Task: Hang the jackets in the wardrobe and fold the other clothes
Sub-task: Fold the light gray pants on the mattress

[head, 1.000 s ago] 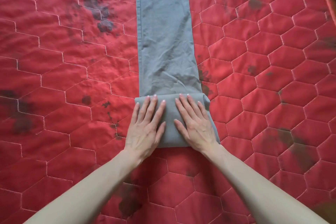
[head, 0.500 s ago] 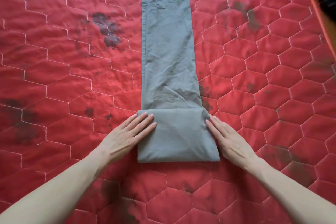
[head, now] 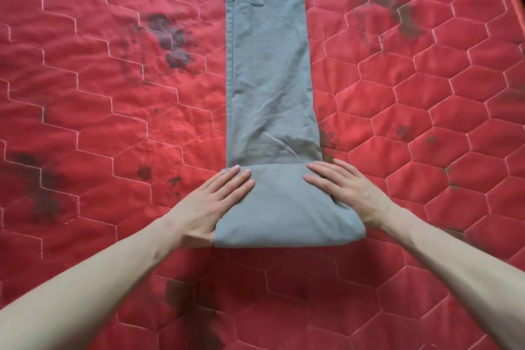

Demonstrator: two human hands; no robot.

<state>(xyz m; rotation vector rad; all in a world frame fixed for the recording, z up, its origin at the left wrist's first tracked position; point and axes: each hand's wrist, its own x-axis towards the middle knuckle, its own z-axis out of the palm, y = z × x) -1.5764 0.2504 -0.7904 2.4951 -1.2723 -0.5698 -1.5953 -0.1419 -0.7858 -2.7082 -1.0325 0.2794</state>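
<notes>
The grey trousers (head: 270, 79) are lying mid-frame on the red quilted bed (head: 85, 94), near end folded over; the long part is awaiting folding. Left hand (head: 218, 202) and right hand (head: 349, 190) are pressing flat, fingers straight.

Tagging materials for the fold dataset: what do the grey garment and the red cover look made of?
Grey garment: looks like matte woven cotton or similar; it shows fine creases and crisp folded edges. Red cover: quilted, padded fabric with a slight sheen, pale hexagon stitching and dark stains; the fibre cannot be told.
</notes>
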